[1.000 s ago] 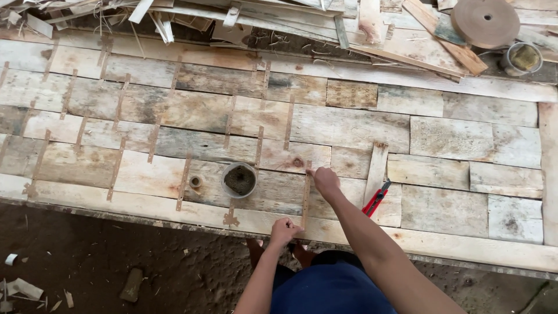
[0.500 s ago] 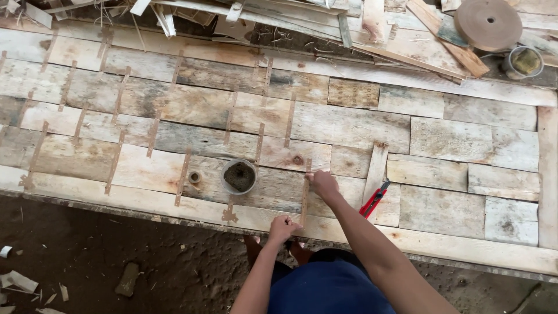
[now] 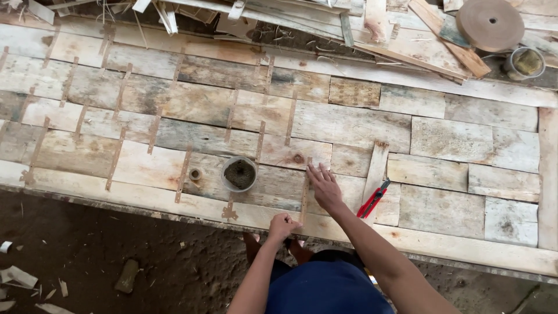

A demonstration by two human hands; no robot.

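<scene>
A round cup (image 3: 239,174) of dark paste sits on the patched wood tabletop (image 3: 174,104); a small can (image 3: 525,63) stands far right beside a brown tape roll (image 3: 489,23). The right hand (image 3: 324,186) presses flat, fingers spread, on a thin brown tape strip (image 3: 304,195); the left hand (image 3: 282,225), curled, pinches its near end

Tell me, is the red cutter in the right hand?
No, the red cutter lies on the boards beside the right hand, which is pressed flat on a tape strip.
</scene>
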